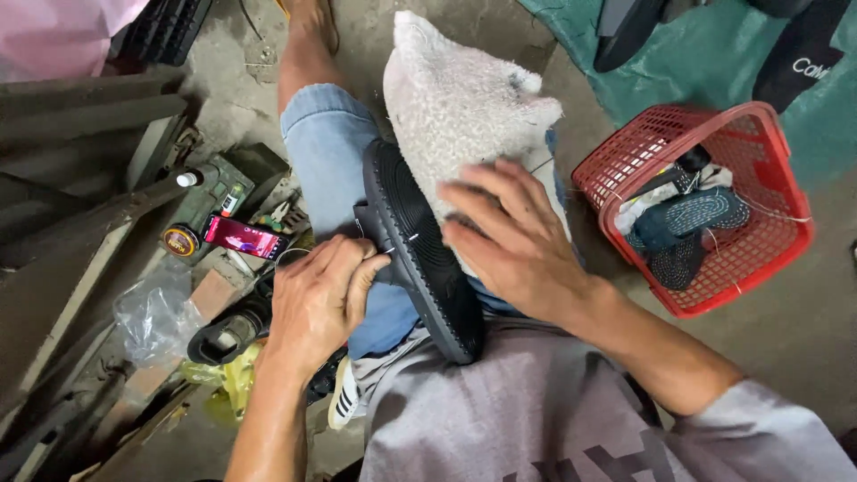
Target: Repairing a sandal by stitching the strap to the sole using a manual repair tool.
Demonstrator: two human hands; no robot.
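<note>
Grey shirt fills my lower view. Left hand (317, 295) pinches a needle at the sole edge of a black shoe (424, 259) propped across my knee; right hand (513, 241) presses flat on its fuzzy white upper, bracing it, I judge. Red basket (768, 143) sits right; round yellow tin (181, 241) left.

One head-worn camera looks steeply down, close over the lap.
</note>
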